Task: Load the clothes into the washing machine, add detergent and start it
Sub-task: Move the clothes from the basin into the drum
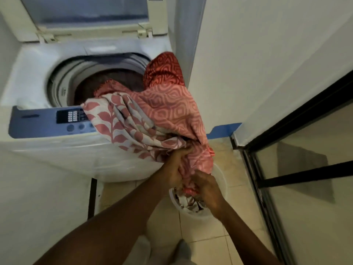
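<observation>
A white top-loading washing machine (34, 73) stands at the left with its lid (86, 14) raised. Its drum (107, 83) holds dark cloth. A long red and pink patterned cloth (166, 109) hangs over the machine's front right corner, one end inside the drum, the other trailing down to a white laundry basket (219, 180) on the floor. My left hand (175, 169) is shut on the cloth just above the basket. My right hand (206, 190) grips the cloth's lower end at the basket's mouth. The cloth covers the right part of the blue control panel (47, 121).
A white wall (257, 64) closes in on the right of the machine. A black-framed glass door (305, 169) stands at the far right. The floor is beige tile (219, 236). More crumpled clothes (189, 203) lie in the basket. My feet show at the bottom edge.
</observation>
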